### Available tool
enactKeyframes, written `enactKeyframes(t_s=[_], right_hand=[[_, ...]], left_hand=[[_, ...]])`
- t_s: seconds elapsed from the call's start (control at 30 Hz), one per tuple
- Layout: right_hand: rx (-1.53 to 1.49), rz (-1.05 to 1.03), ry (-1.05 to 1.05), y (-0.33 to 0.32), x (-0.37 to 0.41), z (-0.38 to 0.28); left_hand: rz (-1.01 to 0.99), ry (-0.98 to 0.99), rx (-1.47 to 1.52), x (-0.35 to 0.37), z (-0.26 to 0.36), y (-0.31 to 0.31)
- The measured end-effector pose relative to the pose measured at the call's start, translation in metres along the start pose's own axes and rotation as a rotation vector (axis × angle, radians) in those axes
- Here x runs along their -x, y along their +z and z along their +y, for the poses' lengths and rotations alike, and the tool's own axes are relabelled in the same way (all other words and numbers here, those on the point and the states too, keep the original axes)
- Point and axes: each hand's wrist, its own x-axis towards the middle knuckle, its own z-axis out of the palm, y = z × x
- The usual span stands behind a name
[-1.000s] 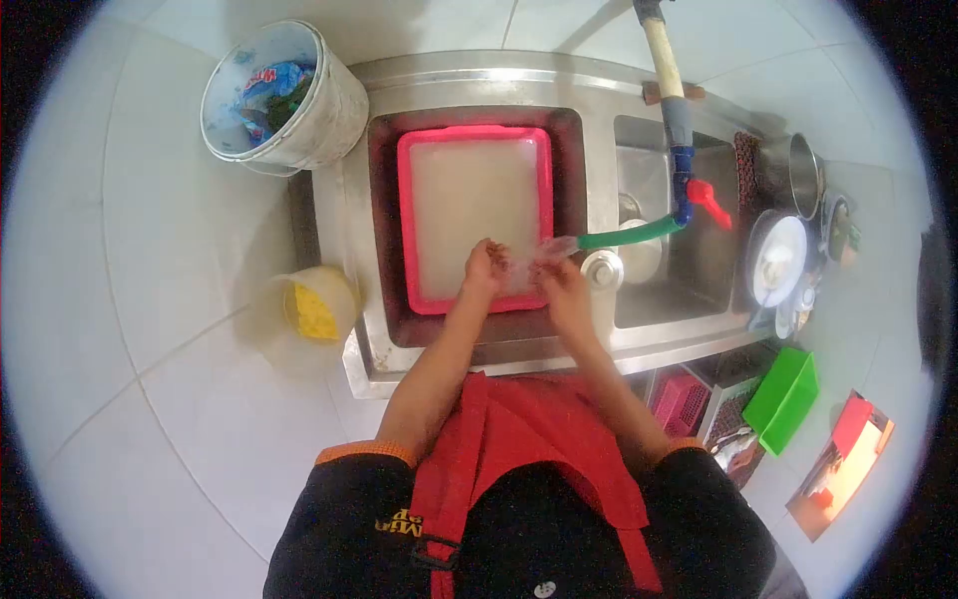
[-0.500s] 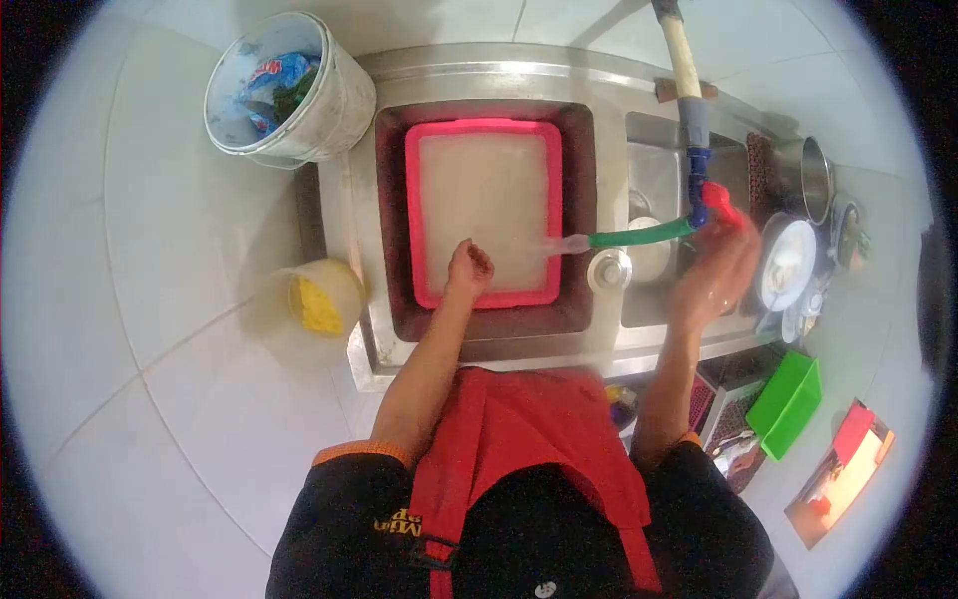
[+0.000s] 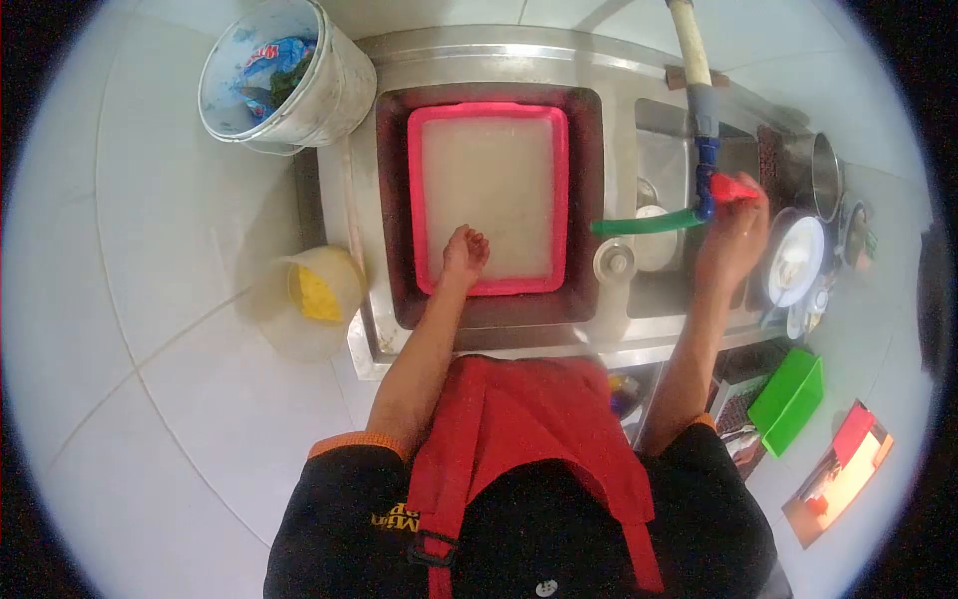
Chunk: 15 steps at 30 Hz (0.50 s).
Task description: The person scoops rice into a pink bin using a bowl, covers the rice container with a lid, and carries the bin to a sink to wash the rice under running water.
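A pink-rimmed tub (image 3: 418,200) full of cloudy water sits in the left sink basin (image 3: 394,240). Over its near edge hangs my left hand (image 3: 466,255), its fingers loosely curled in and nothing visible in them. My right hand (image 3: 735,235) grips the red tap handle (image 3: 733,188) beside the blue pipe fitting (image 3: 706,180). From that fitting a green hose (image 3: 647,224) points left toward the tub, with no water coming out.
A white bucket (image 3: 344,90) with a blue packet (image 3: 279,65) stands at the upper left. Below it is a translucent container (image 3: 349,275) with yellow contents. To the right are a second basin (image 3: 659,290), a metal pot (image 3: 824,175), plates (image 3: 813,245) and a green tray (image 3: 788,404).
The water running from the green hose has stopped. My right hand has shifted slightly up and right, with the red tap handle now turned more sideways. My left hand stays over the tub.
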Motion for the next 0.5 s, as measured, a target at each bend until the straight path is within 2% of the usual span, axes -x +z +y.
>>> enactKeyframes(t_s=[0.07, 0.1, 0.13, 0.17, 0.2, 0.23, 0.27, 0.3, 0.33, 0.37, 0.4, 0.47, 0.5], right_hand=[[0.131, -0.051, 0.049, -0.023, 0.012, 0.039], [0.019, 0.053, 0.301, 0.001, 0.031, 0.021], [-0.055, 0.036, 0.310, 0.005, 0.049, 0.036], [-0.086, -0.002, 0.446, 0.009, 0.071, 0.037], [0.012, -0.022, 0.468, 0.021, 0.093, 0.036], [0.033, -0.116, 0.571, 0.026, 0.113, 0.041], [-0.051, -0.045, 0.830, 0.036, 0.134, 0.045], [-0.238, -0.002, 0.985, 0.045, 0.152, 0.052], [-0.155, -0.207, 0.990, 0.046, 0.169, 0.071], [-0.169, -0.312, 1.069, 0.056, 0.174, 0.081], [-0.182, -0.415, 1.150, 0.069, 0.176, 0.091], [-0.055, -0.509, 1.165, 0.089, 0.182, 0.124], [-0.056, -0.504, 1.169, 0.097, 0.186, 0.153]], left_hand=[[0.167, 0.102, -0.320, -0.007, -0.001, 0.000], [0.172, 0.100, -0.316, -0.001, 0.000, 0.002], [0.158, 0.170, -0.445, 0.006, 0.002, 0.004], [0.144, 0.243, -0.569, 0.009, 0.003, 0.007], [0.151, 0.243, -0.557, -0.001, 0.006, -0.001], [0.217, 0.291, -0.765, -0.019, 0.011, -0.014], [0.284, 0.335, -0.978, -0.030, 0.015, -0.023], [0.291, 0.331, -0.977, -0.031, 0.015, -0.025], [0.424, 0.415, -1.030, -0.031, 0.015, -0.025], [0.555, 0.499, -1.082, -0.033, 0.014, -0.025], [0.556, 0.489, -1.087, -0.050, 0.013, -0.038], [0.469, 0.402, -0.981, -0.099, 0.016, -0.074], [0.470, 0.399, -0.987, -0.089, 0.018, -0.064]])
